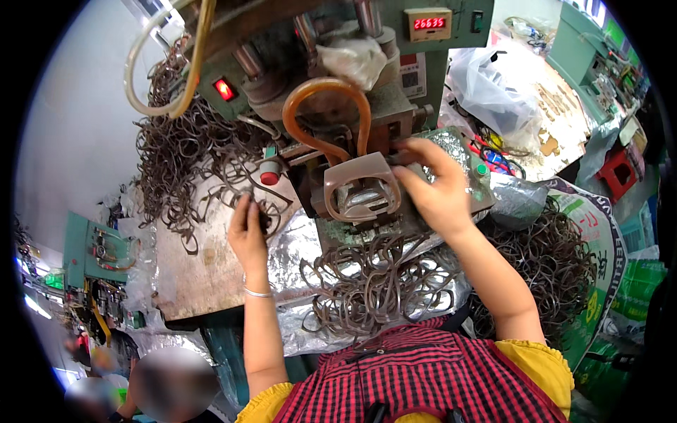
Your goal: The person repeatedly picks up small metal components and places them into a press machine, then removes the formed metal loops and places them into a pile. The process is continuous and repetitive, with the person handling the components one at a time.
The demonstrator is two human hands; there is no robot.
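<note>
At the centre of a green press stands a brownish-grey frame-shaped fixture (362, 187) with a rounded opening. My right hand (441, 187) is at its right side, thumb and fingers apart, the fingertips close against the machine. Whether they touch the fixture is hard to tell. Over the board at the left, my left hand (247, 229) has its fingers closed on a thin dark brown looped strip (281, 217). A heap of similar strips (381, 285) lies on foil in front of the fixture. An orange-brown hose (326, 84) arches just above the fixture.
A red push button (269, 173) sits between my left hand and the press; a green button (482, 170) is at the right. Larger strip heaps lie at the back left (173, 141) and in a printed sack (599, 268). A clear plastic bag (493, 88) rests at the back right.
</note>
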